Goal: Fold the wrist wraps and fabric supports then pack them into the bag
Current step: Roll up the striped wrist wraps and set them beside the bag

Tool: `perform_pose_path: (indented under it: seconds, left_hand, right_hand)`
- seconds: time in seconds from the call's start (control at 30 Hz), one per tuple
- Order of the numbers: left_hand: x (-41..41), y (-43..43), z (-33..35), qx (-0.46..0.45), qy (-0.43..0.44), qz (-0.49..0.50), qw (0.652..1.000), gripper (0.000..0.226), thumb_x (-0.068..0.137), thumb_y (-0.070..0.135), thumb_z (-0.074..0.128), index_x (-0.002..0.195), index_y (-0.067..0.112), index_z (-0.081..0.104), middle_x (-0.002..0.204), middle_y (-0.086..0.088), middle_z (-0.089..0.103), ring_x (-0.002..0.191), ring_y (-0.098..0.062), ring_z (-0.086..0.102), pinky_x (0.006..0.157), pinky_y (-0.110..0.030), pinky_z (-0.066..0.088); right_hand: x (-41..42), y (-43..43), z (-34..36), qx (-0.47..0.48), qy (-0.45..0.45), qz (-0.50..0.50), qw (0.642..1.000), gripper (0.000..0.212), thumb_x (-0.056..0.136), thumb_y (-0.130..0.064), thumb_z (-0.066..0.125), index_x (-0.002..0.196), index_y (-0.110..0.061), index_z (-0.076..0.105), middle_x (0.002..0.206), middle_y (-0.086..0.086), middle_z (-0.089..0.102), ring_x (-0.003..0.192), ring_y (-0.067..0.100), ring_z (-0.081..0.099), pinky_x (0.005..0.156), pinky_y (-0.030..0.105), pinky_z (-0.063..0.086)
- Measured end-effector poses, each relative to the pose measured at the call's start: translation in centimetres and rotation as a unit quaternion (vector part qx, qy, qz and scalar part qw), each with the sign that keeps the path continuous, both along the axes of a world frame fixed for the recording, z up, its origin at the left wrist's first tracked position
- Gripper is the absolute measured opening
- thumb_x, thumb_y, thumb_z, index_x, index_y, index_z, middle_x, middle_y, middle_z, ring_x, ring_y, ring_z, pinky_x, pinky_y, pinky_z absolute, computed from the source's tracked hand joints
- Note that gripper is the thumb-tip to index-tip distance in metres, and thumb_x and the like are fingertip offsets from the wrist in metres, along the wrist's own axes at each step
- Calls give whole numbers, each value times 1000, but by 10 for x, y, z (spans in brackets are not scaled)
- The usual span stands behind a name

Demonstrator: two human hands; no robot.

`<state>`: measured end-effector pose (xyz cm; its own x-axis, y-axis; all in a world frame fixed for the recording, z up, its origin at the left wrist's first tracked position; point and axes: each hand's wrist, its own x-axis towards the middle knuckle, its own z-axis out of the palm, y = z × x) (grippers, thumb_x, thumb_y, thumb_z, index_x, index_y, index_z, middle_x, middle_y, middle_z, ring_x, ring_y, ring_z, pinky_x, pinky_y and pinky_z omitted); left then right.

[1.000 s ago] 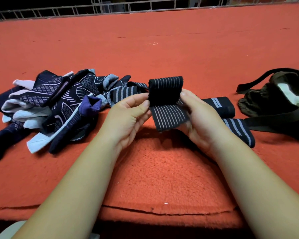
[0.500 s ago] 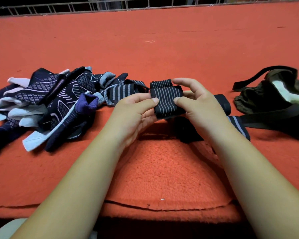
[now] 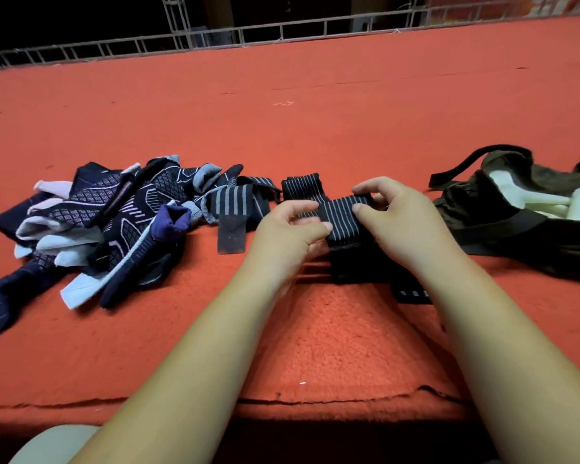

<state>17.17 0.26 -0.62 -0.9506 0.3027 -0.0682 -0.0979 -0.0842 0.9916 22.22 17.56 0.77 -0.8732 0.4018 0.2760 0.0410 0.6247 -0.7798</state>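
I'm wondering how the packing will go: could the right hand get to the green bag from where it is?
Probably yes. The bag lies open on the red cloth just right of the right hand, with nothing between them. But that hand is pinching the striped wrap.

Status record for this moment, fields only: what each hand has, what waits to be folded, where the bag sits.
left hand: pinches left end of striped wrist wrap
right hand: pinches the wrap's right end
wrap state: partly folded, between both hands
pile of fabric supports: left of the hands, on red cloth
loose wrap: between pile and hands
bag: right of the hands, open, white items inside
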Motion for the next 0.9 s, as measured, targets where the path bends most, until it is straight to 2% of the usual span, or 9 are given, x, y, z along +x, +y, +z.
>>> perform_pose_path:
  seconds: [0.07,0.17,0.27,0.4,0.53,0.6,0.73,0.83,0.9]
  left_hand:
    - [4,6,-3,-17,-8,3,1000,40,93,-8,72,130,5,66,114,-13,68,84,-15,75,74,-27,64]
    - [6,12,-10,-69,2,15,998,38,91,-9,73,127,4,65,112,-13,69,93,-27,76,85,-42,67]
    - [6,19,-17,-124,6,16,992,34,88,-7,75,119,6,66,104,-9,68,86,-26,74,88,-48,65]
    - [2,22,-25,-195,33,7,980,35,87,-1,80,117,9,65,95,-2,67,70,-22,70,80,-47,66]
    - [-7,20,-26,-227,32,7,973,23,90,9,77,108,14,65,76,0,68,57,-20,65,65,-41,60]
    - [-18,16,-25,-275,75,47,957,14,91,13,67,101,22,67,80,-1,72,67,-25,70,73,-44,63]
    - [-38,8,-22,-425,206,9,881,37,84,9,72,118,23,66,117,2,66,105,-19,66,98,-36,55]
    - [-46,13,-24,-469,254,-41,845,51,79,32,81,126,26,64,124,-2,58,114,-24,62,102,-41,53]
    - [-52,17,-29,-489,278,-36,826,45,85,37,77,127,27,65,125,-3,57,116,-27,61,101,-43,53]
  right_hand:
    - [0,4,-4,33,-21,-4,999,25,100,-28,69,123,-34,74,111,-4,75,101,16,68,77,22,42]
    - [1,7,-9,98,-67,0,993,29,100,-29,67,129,-33,73,122,1,75,114,20,67,85,24,41]
    - [-1,11,-16,137,-119,-2,983,29,98,-31,67,127,-35,72,121,1,73,121,25,63,97,33,49]
    - [-6,15,-24,145,-156,-2,977,29,93,-31,67,121,-37,72,109,-6,67,120,30,61,99,43,54]
    - [-8,17,-22,139,-157,11,978,30,92,-29,69,121,-35,72,106,-10,60,118,27,62,96,40,54]
    - [-10,17,-20,129,-149,3,980,30,91,-31,70,120,-37,73,116,-4,61,119,26,61,100,42,53]
    - [-14,18,-18,120,-136,0,983,31,90,-40,72,121,-39,70,120,2,55,126,32,54,107,49,50]
    - [-16,16,-15,135,-125,4,983,29,95,-42,70,124,-37,69,116,-4,49,130,32,46,107,44,46]
    - [-17,14,-14,146,-118,8,982,27,98,-41,68,124,-35,70,120,-4,51,129,32,43,107,43,44]
